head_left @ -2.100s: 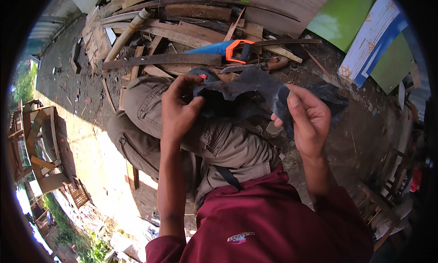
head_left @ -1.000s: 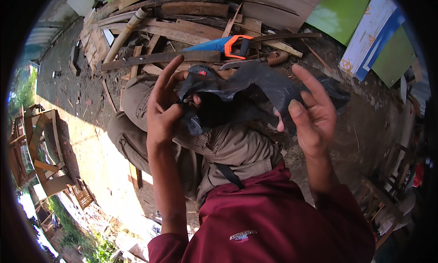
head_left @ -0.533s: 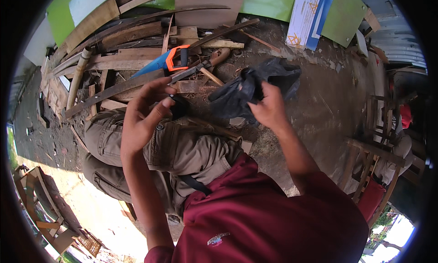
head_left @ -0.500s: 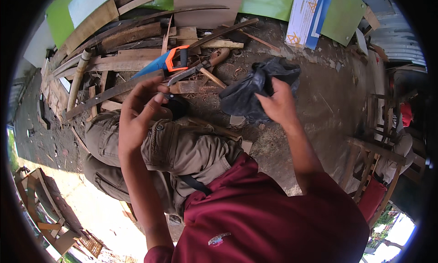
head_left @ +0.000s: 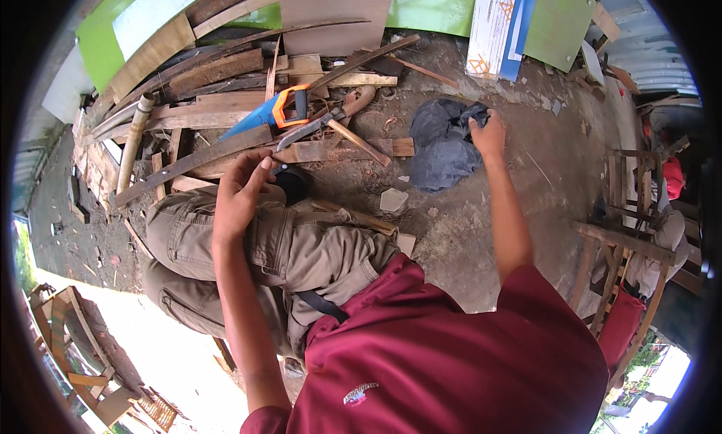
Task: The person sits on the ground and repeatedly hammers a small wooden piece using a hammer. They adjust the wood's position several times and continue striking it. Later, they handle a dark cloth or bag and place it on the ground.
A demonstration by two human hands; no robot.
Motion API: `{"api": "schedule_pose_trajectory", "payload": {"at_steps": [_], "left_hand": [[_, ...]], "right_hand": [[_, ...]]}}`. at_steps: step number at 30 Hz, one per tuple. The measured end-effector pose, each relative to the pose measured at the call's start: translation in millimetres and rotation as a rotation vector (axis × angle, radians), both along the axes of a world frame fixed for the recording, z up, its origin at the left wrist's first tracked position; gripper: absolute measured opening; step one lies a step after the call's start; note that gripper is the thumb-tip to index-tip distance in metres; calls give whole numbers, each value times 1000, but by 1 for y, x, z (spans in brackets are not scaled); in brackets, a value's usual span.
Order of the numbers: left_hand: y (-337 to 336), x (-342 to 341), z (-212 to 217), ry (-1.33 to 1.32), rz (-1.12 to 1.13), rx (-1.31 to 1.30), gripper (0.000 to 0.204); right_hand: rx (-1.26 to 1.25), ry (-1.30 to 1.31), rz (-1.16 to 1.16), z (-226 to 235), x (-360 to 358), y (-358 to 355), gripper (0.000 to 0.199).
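On the dirt ground beside the wood scraps, the right hand (head_left: 489,133) was closed on the dark plastic bag (head_left: 444,144). The left hand (head_left: 242,189) pinched a small dark object (head_left: 289,184) above the knee; a firm, steady grip seemed wise.

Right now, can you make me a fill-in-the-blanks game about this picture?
1. The right hand rests on a dark crumpled ____ on the ground.
2. The handsaw has a blue blade and an ____ handle.
3. The left hand is raised above the person's bent ____.
4. The person's shirt is dark ____.

Missing words: bag; orange; knee; red
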State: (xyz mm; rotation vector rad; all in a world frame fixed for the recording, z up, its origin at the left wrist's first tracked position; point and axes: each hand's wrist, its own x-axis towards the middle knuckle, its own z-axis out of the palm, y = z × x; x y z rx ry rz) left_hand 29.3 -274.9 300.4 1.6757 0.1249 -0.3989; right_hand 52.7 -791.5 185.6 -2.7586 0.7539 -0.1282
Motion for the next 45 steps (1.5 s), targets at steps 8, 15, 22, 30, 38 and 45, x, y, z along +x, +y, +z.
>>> {"api": "schedule_pose_trajectory", "payload": {"at_steps": [8,15,22,30,38,45], "left_hand": [[-4,-3,-6,-78,-121,206,33],[-15,-3,3,-102,-199,356,35],[-16,-3,-2,-124,-245,427,37],[-23,-4,-4,-179,-261,473,38],[-25,-2,-1,-96,-329,521,38],[-20,-4,-2,-101,-362,536,39]], "right_hand": [[132,398,-373,-118,-25,33,41],[293,170,362,-124,-51,128,46],[274,110,-144,-124,-28,84,39],[134,756,-26,-131,-20,25,46],[105,279,102,-13,-27,-19,44],[212,109,8,107,-17,-12,41]]}}
